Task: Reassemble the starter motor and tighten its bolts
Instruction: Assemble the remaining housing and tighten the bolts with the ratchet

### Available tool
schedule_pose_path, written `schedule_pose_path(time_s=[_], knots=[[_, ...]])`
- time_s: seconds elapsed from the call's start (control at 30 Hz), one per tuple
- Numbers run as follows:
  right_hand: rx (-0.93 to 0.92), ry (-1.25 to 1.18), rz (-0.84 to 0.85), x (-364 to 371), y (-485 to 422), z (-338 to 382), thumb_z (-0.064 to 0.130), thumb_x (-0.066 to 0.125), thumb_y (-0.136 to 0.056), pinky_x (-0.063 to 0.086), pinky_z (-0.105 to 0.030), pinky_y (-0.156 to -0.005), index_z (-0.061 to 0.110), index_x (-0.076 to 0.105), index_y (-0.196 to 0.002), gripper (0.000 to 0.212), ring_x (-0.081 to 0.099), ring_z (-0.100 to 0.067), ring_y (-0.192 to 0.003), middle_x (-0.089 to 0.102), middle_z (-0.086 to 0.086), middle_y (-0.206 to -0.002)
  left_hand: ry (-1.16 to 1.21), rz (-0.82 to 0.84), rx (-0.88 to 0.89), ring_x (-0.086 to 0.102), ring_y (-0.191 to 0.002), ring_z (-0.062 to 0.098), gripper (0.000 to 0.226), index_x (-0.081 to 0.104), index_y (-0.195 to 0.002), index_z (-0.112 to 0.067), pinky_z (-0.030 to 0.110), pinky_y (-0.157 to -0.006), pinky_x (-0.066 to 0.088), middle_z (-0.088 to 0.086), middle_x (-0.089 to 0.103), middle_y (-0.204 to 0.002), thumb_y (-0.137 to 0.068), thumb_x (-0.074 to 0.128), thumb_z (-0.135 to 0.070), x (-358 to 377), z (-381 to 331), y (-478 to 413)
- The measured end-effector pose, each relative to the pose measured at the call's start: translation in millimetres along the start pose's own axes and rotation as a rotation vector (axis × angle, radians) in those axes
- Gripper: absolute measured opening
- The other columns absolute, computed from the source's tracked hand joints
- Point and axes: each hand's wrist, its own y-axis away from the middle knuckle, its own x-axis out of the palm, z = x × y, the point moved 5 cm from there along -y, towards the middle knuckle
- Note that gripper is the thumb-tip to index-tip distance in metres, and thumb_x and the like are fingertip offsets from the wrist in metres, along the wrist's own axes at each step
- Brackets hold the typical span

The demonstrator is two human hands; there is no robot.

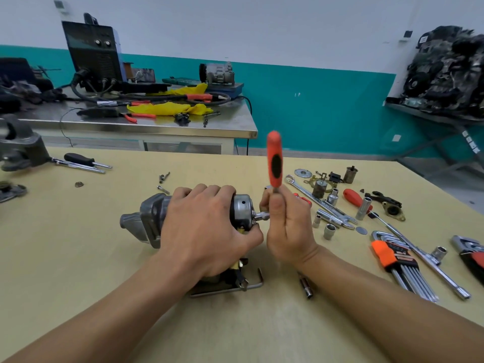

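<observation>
Workshop with a teal-and-white wall and a steel bench behind; tan worktable in front. Head view, items we logged: starter motor, lying on its side at the table's middle, nose to the left, end cap to the right. Left hand, fingers curled over the motor body, gripping it. Right hand, fingers wrapped round the lower shank of an orange-handled wrench, handle upright, its socket apparently seated on a bolt at the end cap. Loose bolts lay beyond the motor; loose sockets and a hex key set lay to the right. Risks, as we judged them: the round body could roll under torque, since only one hand steadied it; a tilted handle could slip the socket and round the bolt head.
</observation>
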Motion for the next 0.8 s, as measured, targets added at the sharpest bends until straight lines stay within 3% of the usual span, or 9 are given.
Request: schedule_pose_path(time_s=[0.1,0.17,0.33,0.57,0.7,0.8], knots=[[0.277,-0.123,-0.175,1,3,-5,0.039,0.031,-0.102,0.040,-0.025,-0.052,0.012,0.052,-0.076,0.042,0.046,-0.009,-0.056,0.048,0.002,-0.063,-0.007,-0.007,0.001,0.059,-0.083,0.016,0.056,0.063,-0.097,-0.029,0.040,-0.086,0.041,-0.010,0.067,-0.085,-0.068,0.044,-0.074,0,1,0],[0.388,-0.169,-0.228,-2,1,-8,0.040,0.030,-0.101,0.038,-0.024,-0.050,0.008,0.050,-0.075,0.046,0.044,-0.008,-0.053,0.047,0.000,-0.060,-0.008,-0.005,0.000,0.060,-0.083,0.017,0.058,0.064,-0.098,-0.029,0.040,-0.086,0.040,-0.010,0.068,-0.085,-0.069,0.044,-0.074,0,1,-1],[0.249,-0.022,-0.113,1,1,2,0.040,0.030,-0.102,0.041,-0.038,-0.053,0.005,0.053,-0.075,0.049,0.047,-0.010,-0.057,0.049,0.005,-0.063,-0.001,-0.007,0.004,0.059,-0.083,0.016,0.056,0.063,-0.097,-0.029,0.040,-0.086,0.040,-0.010,0.067,-0.085,-0.069,0.044,-0.074,-1,0,0],[0.012,-0.003,0.004,-1,-5,9,0.044,0.028,-0.106,0.037,-0.031,-0.048,0.003,0.051,-0.077,0.055,0.044,-0.016,-0.054,0.050,-0.010,-0.060,0.003,-0.006,-0.001,0.057,-0.083,0.015,0.056,0.062,-0.098,-0.031,0.038,-0.086,0.039,-0.011,0.066,-0.086,-0.069,0.041,-0.074,0,0,0],[0.049,-0.034,-0.079,1,-3,3,0.043,0.029,-0.106,0.040,-0.023,-0.052,0.006,0.052,-0.079,0.051,0.047,-0.005,-0.059,0.051,0.005,-0.066,0.006,-0.016,0.001,0.058,-0.081,0.014,0.054,0.062,-0.095,-0.031,0.038,-0.084,0.040,-0.011,0.066,-0.084,-0.069,0.044,-0.074,0,0,0],[0.158,-0.108,-0.135,2,-2,-3,0.035,0.032,-0.103,0.042,-0.030,-0.056,0.011,0.051,-0.079,0.039,0.048,-0.005,-0.061,0.051,0.009,-0.067,0.003,-0.018,0.003,0.058,-0.080,0.015,0.054,0.062,-0.094,-0.030,0.038,-0.083,0.040,-0.011,0.066,-0.083,-0.069,0.045,-0.074,1,1,0]])
